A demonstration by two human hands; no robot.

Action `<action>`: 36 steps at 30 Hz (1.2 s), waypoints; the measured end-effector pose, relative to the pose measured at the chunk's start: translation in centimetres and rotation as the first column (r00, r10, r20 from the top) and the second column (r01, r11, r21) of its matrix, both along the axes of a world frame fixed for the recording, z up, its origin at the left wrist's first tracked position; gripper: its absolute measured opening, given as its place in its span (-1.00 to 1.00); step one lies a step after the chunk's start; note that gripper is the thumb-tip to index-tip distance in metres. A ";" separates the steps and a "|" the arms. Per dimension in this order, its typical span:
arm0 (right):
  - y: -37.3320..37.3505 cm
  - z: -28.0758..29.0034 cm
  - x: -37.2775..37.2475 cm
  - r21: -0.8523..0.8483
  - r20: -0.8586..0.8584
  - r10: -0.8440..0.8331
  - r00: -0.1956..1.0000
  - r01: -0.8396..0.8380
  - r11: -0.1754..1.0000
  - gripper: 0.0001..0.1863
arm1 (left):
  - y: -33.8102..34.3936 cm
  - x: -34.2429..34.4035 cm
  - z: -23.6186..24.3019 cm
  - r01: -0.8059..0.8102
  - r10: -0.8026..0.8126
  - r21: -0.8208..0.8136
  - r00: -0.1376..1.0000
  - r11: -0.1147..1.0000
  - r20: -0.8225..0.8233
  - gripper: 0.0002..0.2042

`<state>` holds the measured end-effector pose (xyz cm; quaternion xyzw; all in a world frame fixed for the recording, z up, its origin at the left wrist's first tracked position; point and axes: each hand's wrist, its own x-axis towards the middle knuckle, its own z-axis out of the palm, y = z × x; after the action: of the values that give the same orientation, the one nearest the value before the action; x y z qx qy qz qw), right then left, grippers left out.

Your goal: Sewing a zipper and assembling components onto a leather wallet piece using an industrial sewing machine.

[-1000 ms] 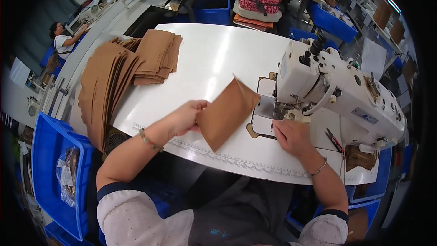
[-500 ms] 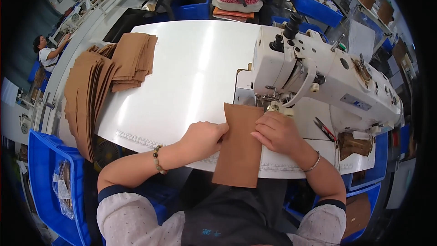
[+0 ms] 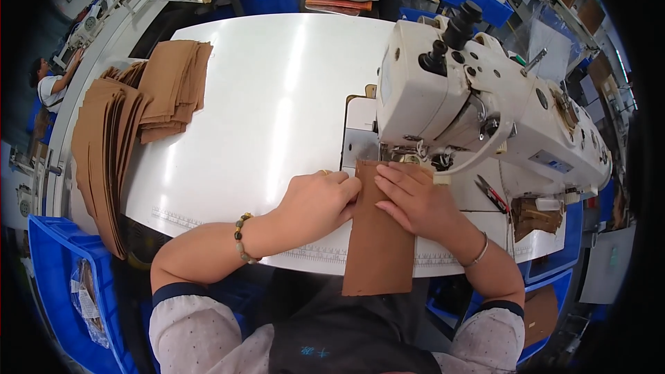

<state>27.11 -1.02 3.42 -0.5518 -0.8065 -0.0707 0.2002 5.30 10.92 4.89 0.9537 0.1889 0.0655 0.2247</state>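
Observation:
A long brown fabric piece (image 3: 381, 256) lies in front of the sewing machine (image 3: 443, 97), its top end close to the presser foot and its lower end hanging over the table's front edge. My left hand (image 3: 315, 201) is closed in a pinch at the piece's left edge, near the top; the fingertips are partly hidden. My right hand (image 3: 419, 201) rests on the upper right of the fabric, fingers stretched out flat and thumb apart. The machine head hides the needle.
Stacks of brown fabric pieces (image 3: 170, 86) stand at the table's left. Red-handled snips (image 3: 492, 194) and a brown scrap pile (image 3: 537, 218) lie right of the machine. Blue bins (image 3: 59, 235) flank the table. A person works at far left.
The view has tilted and shifted a little. The fabric piece now sits straighter with its top nearer the presser foot, and my right fingers have flattened out farther over it.

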 end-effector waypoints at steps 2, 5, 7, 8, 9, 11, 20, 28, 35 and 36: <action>0.1 0.1 -0.1 -0.006 0.010 0.004 1.000 -0.004 1.000 -0.59 | -0.2 -0.1 -0.3 -0.040 0.016 0.175 0.990 0.984 0.139 -0.77; -0.1 0.4 -0.2 -0.041 0.011 -0.015 1.000 0.015 0.999 -0.58 | -0.3 0.0 -0.9 0.012 -0.068 0.254 0.975 0.967 0.209 -0.62; -0.2 0.5 -0.2 -0.034 0.040 -0.048 0.998 0.049 0.998 -0.57 | -0.4 0.3 -1.3 0.001 -0.085 0.333 0.968 0.943 0.237 -0.53; -0.2 0.6 -0.2 -0.044 0.042 -0.046 0.998 0.048 0.998 -0.57 | -0.5 0.4 -1.4 -0.008 -0.110 0.414 0.959 0.910 0.260 -0.44; -0.2 0.6 -0.2 -0.041 0.052 -0.049 0.997 0.051 0.998 -0.56 | -0.7 0.3 -1.5 -0.011 -0.107 0.413 0.960 0.911 0.261 -0.44; -0.2 0.7 -0.1 -0.036 0.062 -0.051 0.997 0.053 0.998 -0.56 | -0.9 0.3 -1.7 0.001 -0.100 0.445 0.975 0.895 0.198 -0.40; 0.1 0.8 -0.3 -0.081 -0.003 -0.008 1.000 0.008 0.997 -0.54 | -1.1 0.1 -1.8 0.045 -0.094 0.410 0.990 0.911 0.101 -0.43; 0.2 0.4 0.1 -0.062 0.022 0.016 1.000 -0.015 0.998 -0.57 | -1.1 0.3 -1.7 0.019 -0.084 0.431 0.988 0.902 0.132 -0.43; 0.6 -0.2 0.0 0.194 0.061 -0.045 0.997 0.033 0.980 -0.59 | -0.9 0.5 -1.4 0.020 -0.088 0.448 0.987 0.894 0.132 -0.50; 0.8 -0.4 0.0 0.185 0.054 -0.021 0.998 0.010 0.983 -0.61 | -0.9 0.5 -1.3 0.027 -0.095 0.450 0.987 0.893 0.128 -0.50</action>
<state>27.10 -0.20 2.99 -0.5349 -0.7975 -0.1620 0.2273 5.81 10.01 3.59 0.9778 0.1217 0.1697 0.0149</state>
